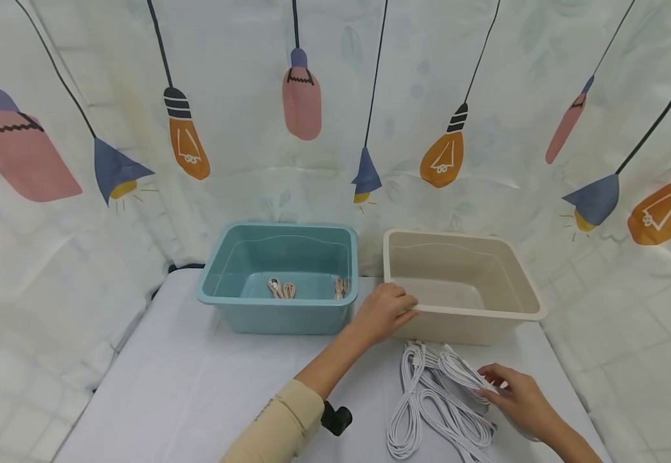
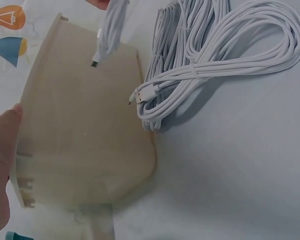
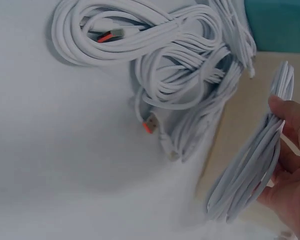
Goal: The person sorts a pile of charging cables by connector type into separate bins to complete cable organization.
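Note:
My left hand [image 1: 386,310] grips the near left rim of a beige plastic bin [image 1: 457,329]; in the left wrist view its thumb [image 2: 12,120] lies at the bin's edge. With my right hand [image 1: 517,395] I pinch a bundled white cable [image 3: 255,155] between thumb and fingers, in front of the bin. Below and left of that hand lies a heap of white coiled cables [image 1: 439,411]. One of its metal USB plugs [image 3: 150,123] shows in the right wrist view. Inside the beige bin, the visible floor is bare.
Left of the beige bin stands a blue-green bin [image 1: 283,319] holding several small light pinkish coiled cables [image 1: 280,289]. Both rest at the back of a white-covered table [image 1: 162,386]. A curtain printed with lamps [image 1: 324,186] hangs behind. A black piece [image 1: 336,418] sits by my left sleeve.

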`<action>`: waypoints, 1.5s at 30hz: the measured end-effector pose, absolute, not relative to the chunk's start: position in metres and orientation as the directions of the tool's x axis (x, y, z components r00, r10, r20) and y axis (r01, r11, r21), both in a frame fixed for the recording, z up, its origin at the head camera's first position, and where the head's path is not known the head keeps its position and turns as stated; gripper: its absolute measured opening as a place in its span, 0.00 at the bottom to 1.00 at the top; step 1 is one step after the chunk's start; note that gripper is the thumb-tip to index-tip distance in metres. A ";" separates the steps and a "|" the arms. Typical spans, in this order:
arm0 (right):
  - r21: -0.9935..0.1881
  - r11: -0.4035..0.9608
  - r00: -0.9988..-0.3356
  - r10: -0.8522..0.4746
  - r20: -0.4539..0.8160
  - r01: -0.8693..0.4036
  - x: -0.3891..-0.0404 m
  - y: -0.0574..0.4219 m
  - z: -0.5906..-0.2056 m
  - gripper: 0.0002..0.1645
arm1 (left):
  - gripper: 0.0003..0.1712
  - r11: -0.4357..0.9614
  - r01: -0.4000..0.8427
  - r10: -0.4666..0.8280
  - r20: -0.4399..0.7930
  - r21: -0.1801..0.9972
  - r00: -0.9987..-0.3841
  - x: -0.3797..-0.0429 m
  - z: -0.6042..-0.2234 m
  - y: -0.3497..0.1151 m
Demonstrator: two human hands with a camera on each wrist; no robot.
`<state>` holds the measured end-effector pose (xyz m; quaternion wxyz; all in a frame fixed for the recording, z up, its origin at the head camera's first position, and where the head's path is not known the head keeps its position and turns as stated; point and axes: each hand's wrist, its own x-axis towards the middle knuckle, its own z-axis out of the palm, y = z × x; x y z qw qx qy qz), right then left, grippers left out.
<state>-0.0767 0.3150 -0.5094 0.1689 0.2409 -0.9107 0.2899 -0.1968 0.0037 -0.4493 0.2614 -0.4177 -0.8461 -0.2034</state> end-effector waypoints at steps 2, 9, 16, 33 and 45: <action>-0.443 0.698 -0.811 -0.360 0.462 -0.562 -0.077 0.317 -0.503 0.25 | 0.08 0.574 0.809 0.597 0.612 0.124 -0.518 -0.197 -0.448 0.003; -0.435 0.647 -0.766 -0.406 0.498 -0.626 -0.080 0.317 -0.479 0.27 | 0.09 0.616 0.781 0.591 0.592 0.106 -0.547 -0.197 -0.444 0.000; -0.418 0.663 -0.770 -0.418 0.481 -0.621 -0.081 0.315 -0.456 0.27 | 0.09 0.624 0.771 0.587 0.575 0.127 -0.570 -0.198 -0.445 -0.001; -0.400 0.684 -0.781 -0.431 0.453 -0.610 -0.101 0.322 -0.403 0.26 | 0.09 0.646 0.750 0.583 0.542 0.143 -0.605 -0.197 -0.444 0.003; -0.340 0.758 -0.818 -0.431 0.380 -0.557 -0.133 0.325 -0.362 0.23 | 0.10 0.666 0.732 0.581 0.517 0.143 -0.629 -0.196 -0.443 0.005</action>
